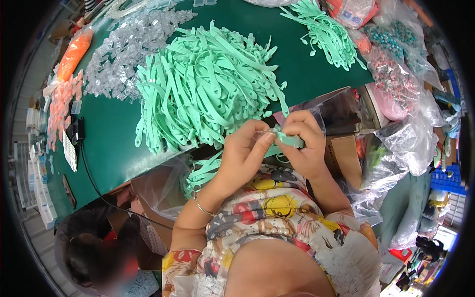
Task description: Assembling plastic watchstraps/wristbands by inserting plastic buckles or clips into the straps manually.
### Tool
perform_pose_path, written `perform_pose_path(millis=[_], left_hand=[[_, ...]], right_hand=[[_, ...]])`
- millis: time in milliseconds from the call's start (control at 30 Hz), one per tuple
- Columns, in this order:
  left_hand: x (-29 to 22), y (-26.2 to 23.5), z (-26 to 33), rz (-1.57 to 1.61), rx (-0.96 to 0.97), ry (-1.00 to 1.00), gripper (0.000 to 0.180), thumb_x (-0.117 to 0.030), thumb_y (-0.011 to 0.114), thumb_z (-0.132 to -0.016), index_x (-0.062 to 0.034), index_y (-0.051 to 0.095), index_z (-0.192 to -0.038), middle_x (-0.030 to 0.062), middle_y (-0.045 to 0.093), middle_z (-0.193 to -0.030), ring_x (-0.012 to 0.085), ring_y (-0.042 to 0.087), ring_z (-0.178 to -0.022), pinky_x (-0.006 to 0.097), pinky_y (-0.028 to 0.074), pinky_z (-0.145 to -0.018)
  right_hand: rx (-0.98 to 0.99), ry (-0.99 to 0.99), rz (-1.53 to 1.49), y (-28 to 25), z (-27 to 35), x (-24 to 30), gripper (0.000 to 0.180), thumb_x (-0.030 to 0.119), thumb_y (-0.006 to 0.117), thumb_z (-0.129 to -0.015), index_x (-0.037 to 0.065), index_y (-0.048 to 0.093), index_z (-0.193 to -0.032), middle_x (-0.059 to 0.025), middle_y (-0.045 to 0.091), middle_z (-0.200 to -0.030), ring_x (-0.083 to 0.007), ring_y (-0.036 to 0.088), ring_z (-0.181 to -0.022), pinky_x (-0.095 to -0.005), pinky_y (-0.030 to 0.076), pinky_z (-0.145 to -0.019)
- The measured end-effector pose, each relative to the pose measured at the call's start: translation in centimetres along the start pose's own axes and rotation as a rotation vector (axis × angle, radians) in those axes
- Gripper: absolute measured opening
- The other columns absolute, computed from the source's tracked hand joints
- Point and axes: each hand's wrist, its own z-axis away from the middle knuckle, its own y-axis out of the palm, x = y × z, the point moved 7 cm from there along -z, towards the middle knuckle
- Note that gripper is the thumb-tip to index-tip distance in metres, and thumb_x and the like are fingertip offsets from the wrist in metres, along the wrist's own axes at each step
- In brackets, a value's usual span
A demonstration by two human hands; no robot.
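Currently the right hand [308,142] pinches a mint-green strap [293,141]; the left hand [246,149], just beside it, presses its fingertips together at the strap's end, on what I cannot tell. Beyond the left hand, similar straps [208,84] heap the bench [116,148].

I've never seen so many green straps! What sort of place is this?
Probably a small workshop: there's a big heap of green straps, a pile of clear plastic pieces and stuffed plastic bags.

Mint-green strap [293,141], flat, partly hidden, held in right hand [308,141], meeting left hand [246,147].
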Motion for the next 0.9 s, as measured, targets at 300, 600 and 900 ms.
perform_pose_path(millis=[300, 600, 900], left_hand=[[-1.6, -0.3, 0.5, -0.163, 0.072, 0.07, 0.015, -0.012, 0.05, -0.087, 0.0024, 0.052, -0.093, 0.0097, 0.057, -0.074, 0.0117, 0.054, -0.064, 0.024, 0.043, -0.058], [0.5, 0.0, 1.0, 0.484, 0.195, -0.187, 0.01, -0.013, 0.047, -0.089, -0.0036, 0.05, -0.093, 0.002, 0.052, -0.079, 0.0071, 0.048, -0.067, 0.02, 0.04, -0.058], [1.0, 0.1, 1.4, 0.64, 0.22, -0.342, 0.012, -0.014, 0.051, -0.085, -0.0049, 0.044, -0.08, 0.0003, 0.048, -0.069, 0.0062, 0.044, -0.062, 0.019, 0.036, -0.055]], right_hand=[[0.093, 0.22, -0.917, 1.4, 1.1, -1.8, 0.004, 0.004, 0.056, -0.078, 0.001, 0.055, -0.079, -0.0059, 0.046, -0.099, -0.0097, 0.045, -0.066, -0.0199, 0.036, -0.057], [0.211, 0.167, -0.348, 2.4, 1.0, -2.4, 0.023, 0.01, 0.066, -0.074, -0.001, 0.055, -0.091, -0.0065, 0.048, -0.092, -0.0117, 0.048, -0.076, -0.022, 0.038, -0.063], [0.166, 0.174, -0.353, 2.7, 1.1, -1.7, 0.025, 0.013, 0.069, -0.072, 0.0, 0.058, -0.089, -0.0064, 0.052, -0.082, -0.0158, 0.05, -0.073, -0.0243, 0.039, -0.065]])
